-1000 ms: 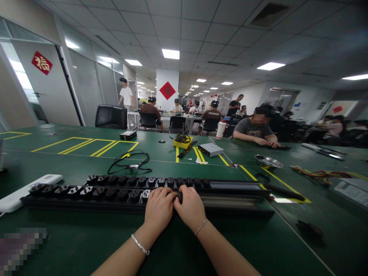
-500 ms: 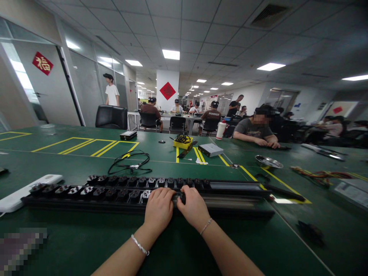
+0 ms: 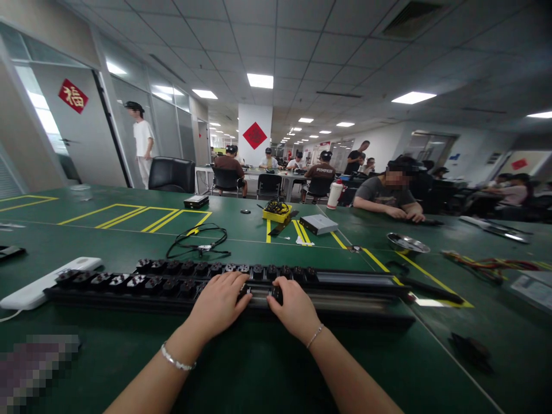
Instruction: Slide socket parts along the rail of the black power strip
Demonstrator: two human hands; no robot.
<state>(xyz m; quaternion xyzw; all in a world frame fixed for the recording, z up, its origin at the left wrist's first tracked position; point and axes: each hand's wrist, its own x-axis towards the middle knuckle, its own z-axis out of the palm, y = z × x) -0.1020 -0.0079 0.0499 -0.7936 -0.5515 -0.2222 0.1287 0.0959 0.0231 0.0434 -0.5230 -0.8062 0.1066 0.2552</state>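
Observation:
Two long black rails lie side by side across the table in front of me, the front rail (image 3: 129, 302) and the back rail (image 3: 357, 279). Small black socket modules (image 3: 154, 284), some with pale tops, fill their left parts. My left hand (image 3: 215, 302) lies over the front rail, its thumb and fingers closed around a socket module (image 3: 244, 291) at the end of the row. Just to the right, my right hand (image 3: 295, 307) pinches another socket module (image 3: 276, 294) on the same rail. A short gap separates the two modules. My palms hide part of the rail.
A white power strip (image 3: 52, 282) touches the left side. Beyond the rails lie a black cable (image 3: 198, 244), a yellow box (image 3: 276, 214), a grey box (image 3: 318, 224) and a metal bowl (image 3: 407, 242). Across the table sits a person (image 3: 383, 192); cable bundles (image 3: 478, 264) lie right.
My left hand has shifted left along the front rail, away from my right hand, which stays pinched on its module. A standing person in the background has moved left.

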